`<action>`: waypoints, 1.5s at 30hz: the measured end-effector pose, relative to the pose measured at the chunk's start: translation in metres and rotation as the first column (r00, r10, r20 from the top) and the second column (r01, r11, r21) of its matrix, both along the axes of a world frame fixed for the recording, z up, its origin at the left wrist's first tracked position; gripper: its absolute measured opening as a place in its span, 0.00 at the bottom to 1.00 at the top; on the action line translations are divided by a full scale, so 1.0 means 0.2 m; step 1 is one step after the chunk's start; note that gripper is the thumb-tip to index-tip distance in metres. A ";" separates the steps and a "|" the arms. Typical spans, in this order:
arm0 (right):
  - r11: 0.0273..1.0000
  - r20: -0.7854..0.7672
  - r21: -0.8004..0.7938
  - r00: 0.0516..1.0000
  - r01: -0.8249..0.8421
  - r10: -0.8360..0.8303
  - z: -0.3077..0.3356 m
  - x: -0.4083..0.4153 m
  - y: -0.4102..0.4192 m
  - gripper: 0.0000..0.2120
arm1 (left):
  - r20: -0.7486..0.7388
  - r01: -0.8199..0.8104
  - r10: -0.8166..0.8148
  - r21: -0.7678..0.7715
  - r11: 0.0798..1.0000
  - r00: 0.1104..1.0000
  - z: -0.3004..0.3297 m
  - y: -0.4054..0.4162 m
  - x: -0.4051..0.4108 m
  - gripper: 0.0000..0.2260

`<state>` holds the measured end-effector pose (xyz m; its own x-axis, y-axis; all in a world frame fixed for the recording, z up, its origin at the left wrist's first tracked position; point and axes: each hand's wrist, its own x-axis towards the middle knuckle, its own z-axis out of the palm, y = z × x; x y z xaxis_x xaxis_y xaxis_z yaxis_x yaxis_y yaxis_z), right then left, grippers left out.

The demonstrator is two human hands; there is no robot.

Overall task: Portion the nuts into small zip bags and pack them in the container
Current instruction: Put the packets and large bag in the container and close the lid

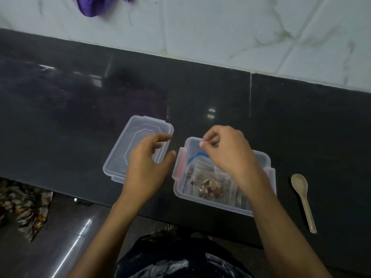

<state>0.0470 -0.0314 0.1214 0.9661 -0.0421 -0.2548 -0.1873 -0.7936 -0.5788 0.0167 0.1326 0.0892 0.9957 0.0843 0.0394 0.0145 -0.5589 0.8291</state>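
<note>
my right hand point(226, 151) pinched something unclear above the container point(259, 157) of bagged nuts point(210, 186); left hand point(146, 165) hovered loosely curled, empty, over the lid point(120, 157); laying bags flat would let it seat.

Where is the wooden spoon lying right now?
In the head view the wooden spoon lies on the dark counter, on the right, just beyond the open container, bowl end away from the person, untouched by either hand.
</note>
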 end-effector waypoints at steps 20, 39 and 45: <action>0.847 -0.074 -0.285 0.892 -0.448 0.446 -0.46 0.56 0.61 0.19 | -0.575 -0.660 0.425 -0.292 0.693 0.700 -0.36 0.26 -0.12 0.26; 0.936 0.181 -0.199 0.928 -0.290 0.326 -0.11 0.50 0.60 0.18 | -0.416 -0.660 0.516 -0.397 0.638 0.749 -0.22 0.34 -0.05 0.18; 0.988 0.315 -0.102 0.938 -0.116 0.142 0.23 0.31 0.35 0.21 | -0.135 -0.494 0.483 -0.394 0.775 0.865 0.05 0.38 0.01 0.22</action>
<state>0.1091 0.0386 0.1669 0.9944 0.0808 0.0684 0.1047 -0.8451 -0.5242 0.0182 0.2081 0.0999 0.8166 0.5620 -0.1313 0.2172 -0.0884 0.9721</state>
